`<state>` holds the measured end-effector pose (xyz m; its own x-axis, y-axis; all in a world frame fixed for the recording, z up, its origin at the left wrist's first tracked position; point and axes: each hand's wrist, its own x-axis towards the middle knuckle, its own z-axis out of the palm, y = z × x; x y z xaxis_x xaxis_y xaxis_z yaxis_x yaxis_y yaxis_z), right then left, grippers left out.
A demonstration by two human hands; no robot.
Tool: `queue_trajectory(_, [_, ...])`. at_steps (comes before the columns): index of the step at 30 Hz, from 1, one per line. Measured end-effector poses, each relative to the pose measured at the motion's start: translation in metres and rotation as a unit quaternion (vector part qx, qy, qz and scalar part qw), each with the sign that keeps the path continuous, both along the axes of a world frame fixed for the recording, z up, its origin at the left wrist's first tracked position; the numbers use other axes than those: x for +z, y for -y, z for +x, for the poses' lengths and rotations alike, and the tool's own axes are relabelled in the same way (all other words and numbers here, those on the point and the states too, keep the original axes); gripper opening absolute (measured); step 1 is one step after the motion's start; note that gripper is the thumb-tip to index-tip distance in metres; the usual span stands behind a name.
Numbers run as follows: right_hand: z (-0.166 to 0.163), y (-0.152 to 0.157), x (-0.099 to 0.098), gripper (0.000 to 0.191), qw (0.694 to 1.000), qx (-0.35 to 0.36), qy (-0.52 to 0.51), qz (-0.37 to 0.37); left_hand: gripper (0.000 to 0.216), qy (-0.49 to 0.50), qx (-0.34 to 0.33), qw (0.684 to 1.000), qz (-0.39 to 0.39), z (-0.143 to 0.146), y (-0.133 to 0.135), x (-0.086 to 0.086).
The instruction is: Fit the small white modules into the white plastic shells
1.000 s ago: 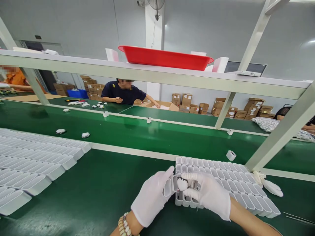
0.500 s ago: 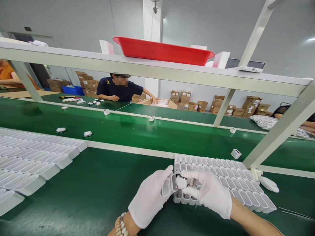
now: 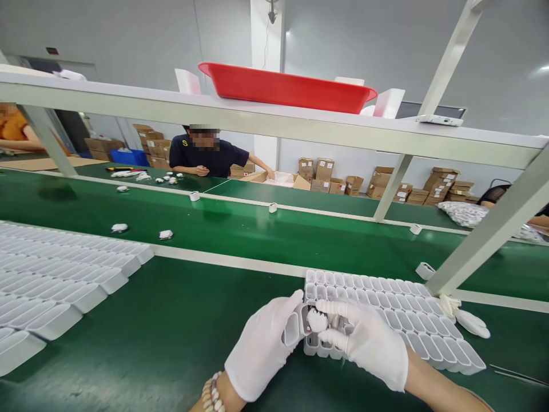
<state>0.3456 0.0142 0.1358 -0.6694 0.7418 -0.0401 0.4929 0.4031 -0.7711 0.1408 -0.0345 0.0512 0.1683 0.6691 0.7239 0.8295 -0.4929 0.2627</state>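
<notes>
My left hand [image 3: 268, 343], in a white glove, is closed around white plastic housings [image 3: 291, 329], their open ends turned toward me. My right hand [image 3: 364, 340], gloved too, pinches a small white part with dark edges [image 3: 317, 320] between thumb and fingers. That part is at the mouth of the housing nearest it; how far inside it sits I cannot tell. Beneath and behind my right hand stands a block of white housings [image 3: 412, 320] in rows, open ends up, partly covered by the hand.
More white housings [image 3: 64, 286] stand in rows at left. Small white parts [image 3: 166, 234] lie on the green belt [image 3: 240, 229]. Tweezers [image 3: 517, 373] and a white glove [image 3: 472, 323] lie at right. A shelf bearing a red tray [image 3: 287, 88] crosses above; a co-worker [image 3: 208, 154] sits opposite.
The small parts and housings on the belt have shifted right. My hands keep nearly the same pose, with the small part still at the housing's mouth.
</notes>
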Motion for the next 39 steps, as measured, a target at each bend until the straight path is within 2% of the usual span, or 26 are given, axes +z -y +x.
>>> queue_trajectory(7, [-0.002, 0.001, 0.008, 0.016, 1.0, 0.015, 0.01, -0.014, 0.048, -0.019, 0.0, 0.999, 0.03, 0.0, 0.002, 0.003])
queue_trajectory(13, [-0.003, 0.002, 0.011, 0.012, 0.997, 0.02, -0.029, -0.066, 0.039, -0.007, -0.017, 0.998, 0.055, 0.001, 0.003, 0.008])
queue_trajectory(18, [-0.002, 0.0, 0.014, 0.006, 0.998, 0.021, -0.014, -0.056, 0.04, -0.016, -0.022, 0.997, 0.068, 0.002, 0.005, 0.008])
queue_trajectory(21, [-0.001, -0.001, 0.013, 0.002, 0.993, 0.039, -0.022, -0.105, 0.041, -0.036, -0.029, 0.996, 0.07, 0.003, 0.005, 0.008])
queue_trajectory(24, [0.0, -0.003, 0.007, 0.009, 0.991, 0.025, -0.001, -0.131, 0.041, -0.043, -0.036, 0.996, 0.062, 0.005, 0.005, 0.009])
queue_trajectory(25, [0.002, -0.005, 0.004, 0.013, 0.992, 0.011, 0.009, -0.125, 0.04, -0.039, -0.039, 0.997, 0.057, 0.006, 0.005, 0.01])
queue_trajectory(27, [0.004, -0.01, -0.002, 0.037, 0.993, -0.001, 0.011, -0.118, 0.038, -0.024, -0.051, 0.997, 0.043, 0.008, 0.007, 0.011])
queue_trajectory(31, [0.009, -0.025, -0.013, 0.096, 0.986, 0.064, -0.02, -0.154, 0.038, 0.005, -0.08, 0.996, 0.031, 0.012, 0.011, 0.01])
queue_trajectory(36, [0.006, -0.033, -0.025, 0.116, 0.94, 0.108, -0.062, -0.316, 0.044, 0.052, -0.092, 0.994, -0.026, 0.017, 0.017, 0.01])
queue_trajectory(39, [0.002, -0.031, -0.031, 0.12, 0.919, 0.099, -0.092, -0.37, 0.049, 0.084, -0.102, 0.99, -0.058, 0.018, 0.018, 0.011])
